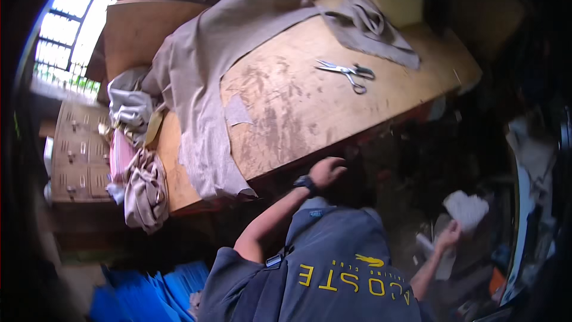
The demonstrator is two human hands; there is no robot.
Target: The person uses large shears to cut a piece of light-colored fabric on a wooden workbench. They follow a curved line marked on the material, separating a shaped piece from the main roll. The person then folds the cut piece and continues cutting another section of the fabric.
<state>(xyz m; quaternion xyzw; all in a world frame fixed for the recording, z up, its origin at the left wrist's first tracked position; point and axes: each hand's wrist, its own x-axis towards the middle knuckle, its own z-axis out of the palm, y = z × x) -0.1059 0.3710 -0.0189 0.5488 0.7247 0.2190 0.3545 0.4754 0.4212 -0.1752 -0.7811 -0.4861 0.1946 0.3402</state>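
Observation:
My left hand (326, 172), a dark watch on its wrist, hangs just off the near edge of the wooden table (310, 119). Its fingers are loosely apart with nothing in them. Out to the right, my right hand (448, 237) is closed on a pale piece of cloth (467, 210) that spreads above the fingers. More pale material hangs below that hand; whether it is the same piece I cannot tell. Scissors (344, 70) with dark handles lie on the table, blades slightly parted. Grey-brown fabric (199, 53) runs along the table's left and far sides, beside a small fabric scrap (239, 111).
A bunched grey cloth (375, 27) lies at the table's far right. Crumpled cloths (146, 191) hang over its left end, near a cabinet with several drawers (80, 152). Blue sheeting (149, 292) lies at the lower left. The right side is dark and cluttered.

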